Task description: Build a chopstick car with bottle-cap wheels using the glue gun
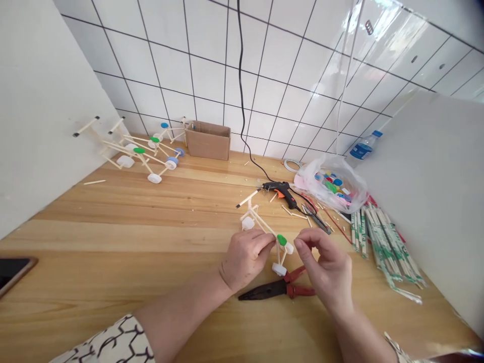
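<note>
A small model [264, 229] made of wooden sticks with white cap wheels and a green cap stands on the wooden table [132, 242]. My left hand [245, 257] is closed around its stick frame from the left. My right hand [327, 267] pinches with thumb and forefinger right beside the white cap at the model's right end. Red-handled pliers [280, 288] lie on the table just below both hands. A black glue gun [282, 191] rests behind the model.
Several finished stick models [145, 151] sit at the back left by a cardboard box [207, 139]. A plastic bag of coloured caps [335, 185], a water bottle [363, 147] and wrapped chopsticks [385, 242] lie right. A phone [11, 272] sits at the left edge.
</note>
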`<state>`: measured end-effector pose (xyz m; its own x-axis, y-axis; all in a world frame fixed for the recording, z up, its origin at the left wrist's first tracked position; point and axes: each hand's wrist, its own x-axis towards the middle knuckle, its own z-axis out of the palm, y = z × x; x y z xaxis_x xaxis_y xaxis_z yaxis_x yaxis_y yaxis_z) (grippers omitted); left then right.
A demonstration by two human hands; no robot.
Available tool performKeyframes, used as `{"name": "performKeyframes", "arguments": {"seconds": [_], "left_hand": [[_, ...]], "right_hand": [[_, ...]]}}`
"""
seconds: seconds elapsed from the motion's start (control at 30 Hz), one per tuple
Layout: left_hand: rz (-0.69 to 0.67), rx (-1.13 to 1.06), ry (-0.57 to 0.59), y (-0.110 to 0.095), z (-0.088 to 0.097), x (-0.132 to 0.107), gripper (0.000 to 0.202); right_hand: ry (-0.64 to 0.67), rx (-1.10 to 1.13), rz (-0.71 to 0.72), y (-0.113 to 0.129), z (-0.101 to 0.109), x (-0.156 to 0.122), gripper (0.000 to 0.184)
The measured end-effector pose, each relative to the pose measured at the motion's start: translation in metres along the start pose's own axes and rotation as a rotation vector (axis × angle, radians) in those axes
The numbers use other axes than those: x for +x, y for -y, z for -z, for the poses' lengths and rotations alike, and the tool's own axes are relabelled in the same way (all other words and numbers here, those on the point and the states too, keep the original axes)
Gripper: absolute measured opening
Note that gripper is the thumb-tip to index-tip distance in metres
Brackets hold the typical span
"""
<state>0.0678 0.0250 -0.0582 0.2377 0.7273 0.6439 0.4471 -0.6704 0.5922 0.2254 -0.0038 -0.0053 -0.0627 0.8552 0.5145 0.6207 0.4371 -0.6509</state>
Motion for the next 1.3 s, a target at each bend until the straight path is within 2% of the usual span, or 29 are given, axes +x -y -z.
{"name": "performKeyframes", "arguments": {"seconds": [0.1, 0.2, 0.57, 0.97, 1.13, 1.3], "left_hand": [[0.002, 0.004, -0.002, 0.001, -0.001, -0.001, 0.017], [0.003, 0.003, -0.001, 0.0, -0.001, 0.0, 0.016], [0.01, 0.004, 0.009, -0.005, 0.003, 0.001, 0.02], [-0.001, -0.013, 0.012, -0.003, 0.002, 0.001, 0.017], [-0.001, -0.011, -0.005, -0.003, 0.002, 0.001, 0.014], [-0.02, 0.002, -0.011, -0.001, 0.002, 0.001, 0.012]], "right_hand": [[0.047, 0.17, -0.224, -0.005, 0.0, 0.002, 0.01], [0.104, 0.285, -0.328, -0.008, -0.005, 0.004, 0.016], [0.167, 0.334, -0.338, 0.0, -0.021, 0.014, 0.015], [0.193, 0.513, -0.476, 0.002, -0.019, 0.016, 0.021], [0.129, 0.577, -0.506, 0.006, -0.014, 0.019, 0.025], [0.104, 0.558, -0.517, -0.002, -0.01, 0.018, 0.026]]}}
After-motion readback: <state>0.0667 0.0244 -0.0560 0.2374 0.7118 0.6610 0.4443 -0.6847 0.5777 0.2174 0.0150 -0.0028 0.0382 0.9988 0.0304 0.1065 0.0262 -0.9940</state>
